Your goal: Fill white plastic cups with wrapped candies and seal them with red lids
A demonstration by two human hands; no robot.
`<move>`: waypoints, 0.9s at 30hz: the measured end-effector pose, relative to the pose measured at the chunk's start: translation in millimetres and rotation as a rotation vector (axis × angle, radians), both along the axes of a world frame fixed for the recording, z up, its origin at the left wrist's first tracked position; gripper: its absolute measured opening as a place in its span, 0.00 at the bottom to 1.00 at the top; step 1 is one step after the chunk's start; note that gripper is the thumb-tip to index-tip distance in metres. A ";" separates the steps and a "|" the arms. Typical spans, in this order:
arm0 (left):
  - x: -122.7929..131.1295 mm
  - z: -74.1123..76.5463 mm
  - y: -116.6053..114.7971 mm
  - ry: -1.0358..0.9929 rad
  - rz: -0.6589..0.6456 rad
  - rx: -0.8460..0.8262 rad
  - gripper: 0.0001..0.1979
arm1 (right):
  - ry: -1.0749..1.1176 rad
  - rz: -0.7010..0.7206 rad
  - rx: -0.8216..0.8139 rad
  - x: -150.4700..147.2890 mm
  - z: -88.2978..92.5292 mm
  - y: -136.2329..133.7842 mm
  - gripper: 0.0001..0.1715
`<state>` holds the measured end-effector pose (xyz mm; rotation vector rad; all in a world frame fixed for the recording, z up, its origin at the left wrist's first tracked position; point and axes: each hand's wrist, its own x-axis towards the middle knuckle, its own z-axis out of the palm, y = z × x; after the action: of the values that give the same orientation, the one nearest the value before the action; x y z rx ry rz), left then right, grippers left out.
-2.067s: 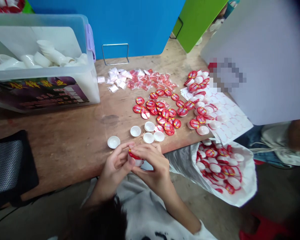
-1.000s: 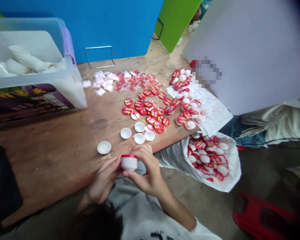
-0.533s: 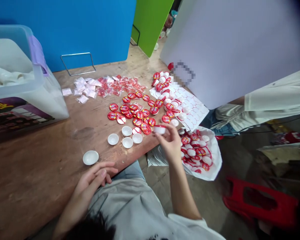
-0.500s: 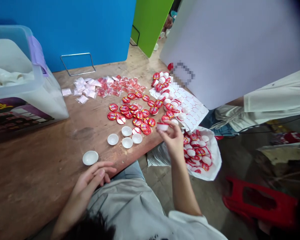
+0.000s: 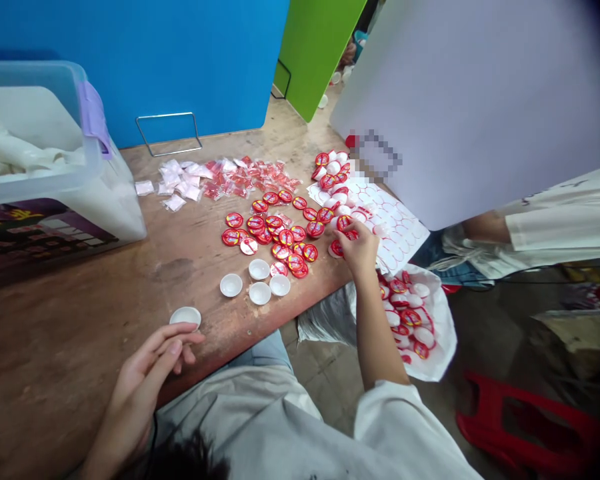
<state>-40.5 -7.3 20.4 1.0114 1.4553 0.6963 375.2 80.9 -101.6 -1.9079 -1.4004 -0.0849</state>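
My right hand [image 5: 358,245] reaches across the wooden table [image 5: 80,320] to a heap of small white cups with red lids [image 5: 333,175] lying on a white sheet [image 5: 405,230]. Its fingers curl down around one red-lidded cup [image 5: 337,248] at the near edge of that heap. My left hand [image 5: 147,373] rests on the table's front edge with loose, spread fingers and holds nothing. An empty white cup [image 5: 185,316] stands just beyond its fingertips. Three more empty white cups [image 5: 259,281] stand between my hands. Loose red lids [image 5: 275,233] lie scattered behind them.
A clear plastic bin [image 5: 95,200] of white cups stands at the left. Small sachets [image 5: 220,177] lie near a wire stand [image 5: 169,133]. A white bag [image 5: 430,333] of lidded cups hangs at the table's right edge. Another person [image 5: 555,220] sits at the right, and a red stool [image 5: 530,420] is on the floor.
Both hands held one lidded cup together; then my right hand carried it right and forward to the heap on the sheet. My left hand let go and settled on the table edge.
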 end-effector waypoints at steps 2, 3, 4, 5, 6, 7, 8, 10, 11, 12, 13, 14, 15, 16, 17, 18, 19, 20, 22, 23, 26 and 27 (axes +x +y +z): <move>-1.1 -1.6 1.3 0.001 0.003 -0.003 0.15 | -0.044 0.000 -0.057 -0.4 -1.1 2.2 0.10; -1.5 -2.6 2.1 0.002 0.002 -0.004 0.15 | -0.065 -0.008 -0.074 -0.6 -1.0 3.4 0.11; -1.8 -3.6 2.8 0.002 0.000 -0.002 0.15 | -0.081 -0.018 -0.082 -0.9 -0.7 4.6 0.13; -1.8 -4.4 3.5 0.003 -0.002 0.000 0.14 | -0.091 -0.026 -0.086 -1.2 -0.2 6.0 0.17; -1.6 -4.9 4.1 0.006 -0.001 0.005 0.14 | -0.096 -0.034 -0.093 -1.5 0.3 7.4 0.22; -1.3 -5.0 4.5 0.008 0.000 0.010 0.14 | -0.096 -0.042 -0.106 -1.9 0.8 8.9 0.25; -1.0 -4.8 4.8 0.010 0.002 0.016 0.14 | -0.096 -0.047 -0.128 -2.4 1.2 10.3 0.27; -0.8 -3.4 4.5 0.019 0.003 0.019 0.14 | -0.103 -0.047 -0.179 -3.4 2.1 12.8 0.31; -1.0 -2.6 4.2 0.028 0.004 0.021 0.14 | -0.111 -0.042 -0.198 -3.9 2.6 13.8 0.32; -1.7 -1.9 4.0 0.044 0.006 0.023 0.14 | -0.121 -0.028 -0.213 -4.4 3.2 14.7 0.33; -2.6 -1.5 3.9 0.073 0.014 0.033 0.14 | -0.133 -0.006 -0.221 -4.9 4.0 15.3 0.33; -3.9 -1.6 4.2 0.124 0.025 0.057 0.14 | -0.143 0.015 -0.224 -5.4 5.0 15.9 0.32; -5.3 -2.4 5.1 0.205 0.028 0.101 0.14 | -0.150 0.031 -0.220 -6.0 6.3 16.6 0.30; -6.8 -4.1 6.5 0.315 0.023 0.169 0.14 | -0.153 0.040 -0.211 -6.7 7.9 17.6 0.29; -8.3 -6.5 8.5 0.440 0.001 0.250 0.15 | -0.153 0.041 -0.198 -7.6 10.1 19.1 0.28; -9.6 -9.8 10.9 0.560 -0.038 0.333 0.17 | -0.151 0.037 -0.180 -8.9 12.8 21.3 0.28; -10.7 -13.7 13.5 0.658 -0.086 0.406 0.19 | -0.149 0.031 -0.159 -10.6 16.0 24.5 0.27; -11.7 -18.2 15.9 0.723 -0.141 0.457 0.22 | -0.147 0.028 -0.135 -12.9 20.0 28.9 0.26; -13.0 -27.9 19.5 0.762 -0.230 0.493 0.25 | -0.138 0.050 -0.087 -19.7 29.5 41.5 0.25; -13.5 -32.7 20.2 0.761 -0.265 0.488 0.24 | -0.127 0.071 -0.071 -24.2 34.8 49.7 0.24; -15.0 -44.1 18.6 0.755 -0.298 0.453 0.18 | -0.092 0.135 -0.134 -42.3 50.1 80.1 0.26; -15.8 -46.6 17.3 0.756 -0.280 0.458 0.16 | -0.099 0.155 -0.195 -49.4 54.3 91.2 0.27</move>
<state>-56.3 10.0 -26.3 1.9410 1.7658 0.4604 325.8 172.1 -47.4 -1.9665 -1.6709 0.0344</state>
